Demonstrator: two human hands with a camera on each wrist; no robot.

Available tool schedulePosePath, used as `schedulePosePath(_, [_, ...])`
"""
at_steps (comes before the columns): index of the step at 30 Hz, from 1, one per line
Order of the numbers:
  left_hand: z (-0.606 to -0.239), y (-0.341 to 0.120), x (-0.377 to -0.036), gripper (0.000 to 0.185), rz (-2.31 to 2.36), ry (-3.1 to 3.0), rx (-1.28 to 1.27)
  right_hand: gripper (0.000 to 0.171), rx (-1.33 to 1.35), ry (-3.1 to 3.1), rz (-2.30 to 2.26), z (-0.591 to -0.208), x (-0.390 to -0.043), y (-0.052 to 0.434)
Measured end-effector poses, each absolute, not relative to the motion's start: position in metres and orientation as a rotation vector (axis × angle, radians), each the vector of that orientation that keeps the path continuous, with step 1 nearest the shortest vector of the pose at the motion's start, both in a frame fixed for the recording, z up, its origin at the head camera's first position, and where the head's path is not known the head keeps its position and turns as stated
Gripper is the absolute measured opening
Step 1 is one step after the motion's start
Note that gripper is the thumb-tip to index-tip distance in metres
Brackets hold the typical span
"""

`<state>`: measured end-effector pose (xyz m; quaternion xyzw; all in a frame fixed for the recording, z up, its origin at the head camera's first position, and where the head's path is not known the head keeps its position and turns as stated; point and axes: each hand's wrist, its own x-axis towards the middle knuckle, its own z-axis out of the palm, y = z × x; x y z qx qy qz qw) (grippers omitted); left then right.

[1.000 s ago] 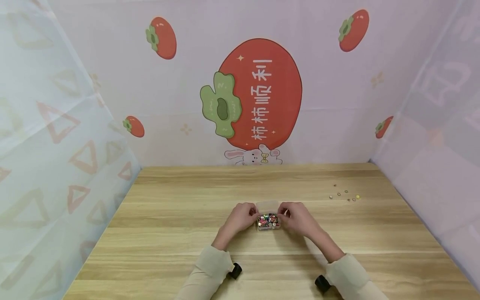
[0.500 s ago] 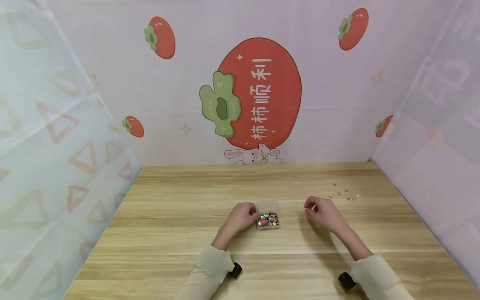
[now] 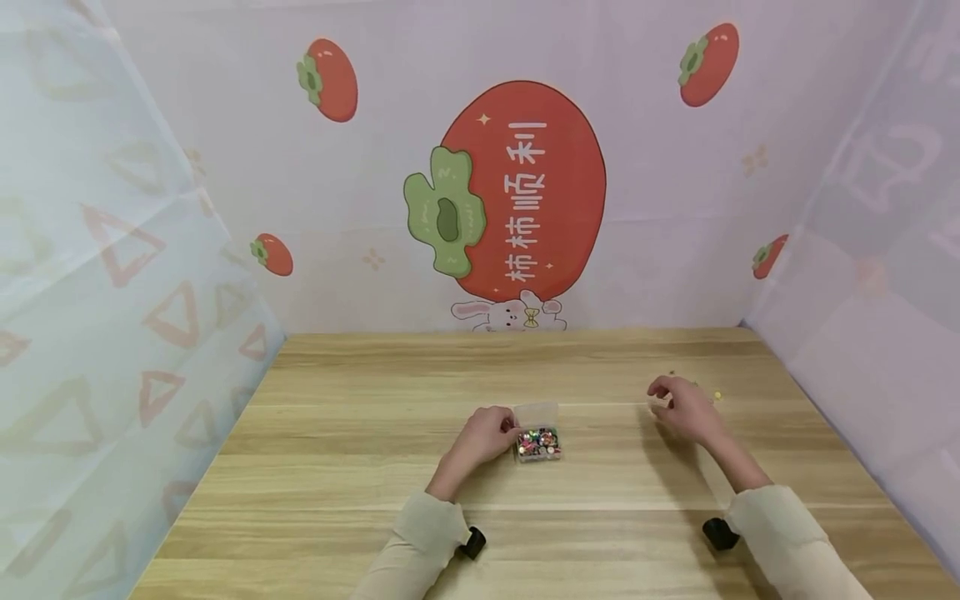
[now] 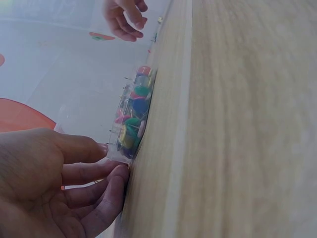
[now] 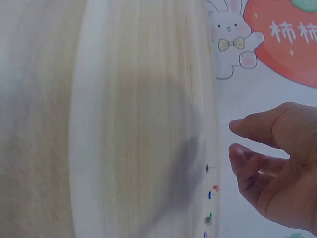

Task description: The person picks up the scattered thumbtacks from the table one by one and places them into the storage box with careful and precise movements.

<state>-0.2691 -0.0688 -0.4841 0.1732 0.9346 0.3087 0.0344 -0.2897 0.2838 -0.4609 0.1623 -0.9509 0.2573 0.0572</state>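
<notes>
Steadying the light, slippery pin box (image 3: 537, 443) by its left end, the left hand (image 3: 486, 433) is pinching it; the loosely spread right hand (image 3: 686, 406) is hovering over sharp loose pins (image 5: 209, 195).

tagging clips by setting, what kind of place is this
Likely a small staged desk booth, not a lived-in room: a bare wooden table, printed persimmon cloth walls on three sides, and a small clear box of pushpins.
</notes>
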Motion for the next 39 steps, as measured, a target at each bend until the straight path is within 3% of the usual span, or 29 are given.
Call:
schedulePosePath(9, [-0.485,-0.069,-0.269,0.012,0.954,2.878,0.545,0.021,0.484,-2.934,0.675,-0.464,-0.307,0.299])
schedulePosePath(22, [-0.487,-0.069,-0.270,0.012,0.939,2.883,0.539,0.006,0.444,-2.992,0.536,-0.469,-0.320,0.301])
schedulePosePath(39, [-0.485,-0.068,-0.269,0.013,0.953,2.878,0.554,0.024,0.372,-3.012,0.516,-0.470,-0.315,0.299])
